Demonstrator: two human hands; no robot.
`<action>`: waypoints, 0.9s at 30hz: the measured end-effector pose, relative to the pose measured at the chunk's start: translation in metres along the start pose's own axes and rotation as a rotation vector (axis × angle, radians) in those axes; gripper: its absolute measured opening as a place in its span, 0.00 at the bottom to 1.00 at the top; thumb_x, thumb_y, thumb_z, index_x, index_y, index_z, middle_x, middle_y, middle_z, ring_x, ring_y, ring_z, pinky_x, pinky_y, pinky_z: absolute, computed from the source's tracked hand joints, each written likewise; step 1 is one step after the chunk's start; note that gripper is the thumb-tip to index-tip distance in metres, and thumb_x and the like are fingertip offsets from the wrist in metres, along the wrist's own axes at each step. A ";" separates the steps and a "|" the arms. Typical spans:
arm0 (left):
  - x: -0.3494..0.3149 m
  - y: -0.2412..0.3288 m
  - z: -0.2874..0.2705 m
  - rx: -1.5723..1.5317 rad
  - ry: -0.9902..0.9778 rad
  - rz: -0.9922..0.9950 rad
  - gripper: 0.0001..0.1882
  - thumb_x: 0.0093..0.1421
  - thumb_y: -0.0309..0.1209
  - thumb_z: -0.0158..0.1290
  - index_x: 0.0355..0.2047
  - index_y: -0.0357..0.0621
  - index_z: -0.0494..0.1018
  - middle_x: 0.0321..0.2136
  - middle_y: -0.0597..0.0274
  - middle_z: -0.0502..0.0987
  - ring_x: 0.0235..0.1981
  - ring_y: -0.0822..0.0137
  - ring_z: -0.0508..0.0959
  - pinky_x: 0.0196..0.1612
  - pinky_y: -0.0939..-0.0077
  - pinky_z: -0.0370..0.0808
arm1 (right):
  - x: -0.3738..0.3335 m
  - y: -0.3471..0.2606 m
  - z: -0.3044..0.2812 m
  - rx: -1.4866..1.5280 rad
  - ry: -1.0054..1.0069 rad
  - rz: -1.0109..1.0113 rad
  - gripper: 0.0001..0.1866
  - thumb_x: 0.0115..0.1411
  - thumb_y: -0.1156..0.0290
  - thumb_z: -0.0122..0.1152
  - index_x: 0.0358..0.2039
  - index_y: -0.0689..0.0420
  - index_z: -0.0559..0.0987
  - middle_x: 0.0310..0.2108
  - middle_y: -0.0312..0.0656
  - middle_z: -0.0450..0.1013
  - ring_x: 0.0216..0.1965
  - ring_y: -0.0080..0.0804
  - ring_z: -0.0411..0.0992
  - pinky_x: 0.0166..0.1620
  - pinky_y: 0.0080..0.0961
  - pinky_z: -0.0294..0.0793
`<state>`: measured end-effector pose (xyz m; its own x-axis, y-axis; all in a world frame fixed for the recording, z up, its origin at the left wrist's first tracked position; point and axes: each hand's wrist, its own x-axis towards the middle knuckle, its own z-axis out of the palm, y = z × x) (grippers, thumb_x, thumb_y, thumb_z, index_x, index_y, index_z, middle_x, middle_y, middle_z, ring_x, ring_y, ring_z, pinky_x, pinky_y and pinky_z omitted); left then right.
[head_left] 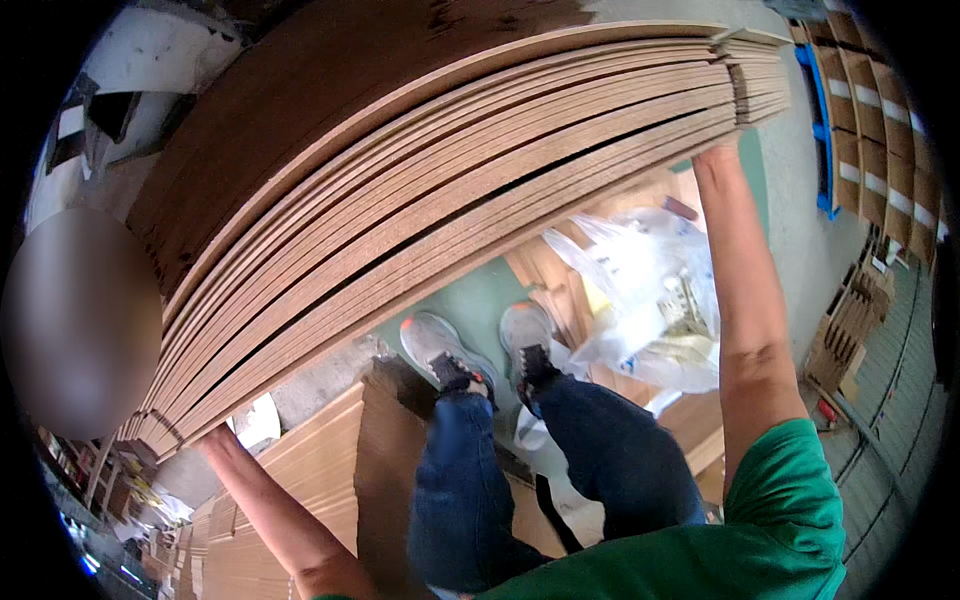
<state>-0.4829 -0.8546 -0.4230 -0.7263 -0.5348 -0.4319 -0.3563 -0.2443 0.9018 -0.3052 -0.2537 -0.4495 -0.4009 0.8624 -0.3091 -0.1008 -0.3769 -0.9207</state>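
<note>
Floor [480,298] between cardboard edges [450,190] and shoes [438,340]

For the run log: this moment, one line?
left hand: under left end, long brown cardboard stack | right hand: under right end | grips: hidden | nearby: white translucent plastic bag

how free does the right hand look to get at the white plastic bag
Probably not: the right hand appears busy supporting the cardboard stack, with the white plastic bag lower down.

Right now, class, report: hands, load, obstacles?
Left hand, right hand: opposite ends, fingers hidden. Cardboard stack spanning between them. Plastic bag right of shoes.
</note>
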 end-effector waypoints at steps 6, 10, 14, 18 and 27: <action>-0.055 0.089 0.035 0.047 -0.124 -0.145 0.32 0.53 0.54 0.37 0.51 0.44 0.62 0.48 0.52 0.66 0.50 0.51 0.65 0.51 0.51 0.64 | -0.066 -0.140 -0.057 -0.059 0.259 0.094 0.23 0.58 0.54 0.41 0.49 0.54 0.66 0.48 0.38 0.65 0.47 0.34 0.65 0.47 0.33 0.68; -0.105 0.125 0.059 0.108 -0.239 -0.262 0.27 0.57 0.46 0.37 0.51 0.43 0.61 0.48 0.54 0.67 0.49 0.54 0.67 0.51 0.52 0.65 | -0.132 -0.248 -0.140 -0.115 0.379 0.250 0.23 0.58 0.53 0.41 0.50 0.51 0.65 0.50 0.38 0.64 0.50 0.36 0.63 0.50 0.34 0.65; -0.174 0.171 0.080 0.142 -0.395 -0.379 0.23 0.58 0.42 0.36 0.50 0.43 0.63 0.48 0.57 0.68 0.49 0.57 0.67 0.52 0.57 0.63 | -0.227 -0.370 -0.173 -0.071 0.575 0.289 0.26 0.59 0.50 0.34 0.52 0.51 0.64 0.50 0.37 0.64 0.47 0.34 0.64 0.45 0.34 0.66; -0.263 0.258 0.088 0.280 -0.540 -0.469 0.23 0.59 0.43 0.36 0.51 0.47 0.62 0.47 0.59 0.68 0.47 0.59 0.68 0.51 0.60 0.64 | -0.304 -0.489 -0.180 0.008 0.627 0.367 0.27 0.58 0.48 0.33 0.52 0.50 0.63 0.49 0.38 0.64 0.48 0.36 0.64 0.47 0.38 0.66; -0.318 0.320 0.048 0.430 -0.815 -0.523 0.34 0.57 0.56 0.36 0.56 0.46 0.55 0.54 0.61 0.61 0.54 0.62 0.61 0.56 0.66 0.57 | -0.335 -0.477 -0.275 -0.146 0.530 0.514 0.28 0.60 0.49 0.31 0.51 0.56 0.64 0.49 0.43 0.64 0.49 0.37 0.64 0.52 0.36 0.62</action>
<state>-0.3943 -0.7235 0.0025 -0.5403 0.2977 -0.7871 -0.8011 0.1045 0.5894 0.1279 -0.2700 0.0274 0.1311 0.6512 -0.7475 0.1171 -0.7589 -0.6406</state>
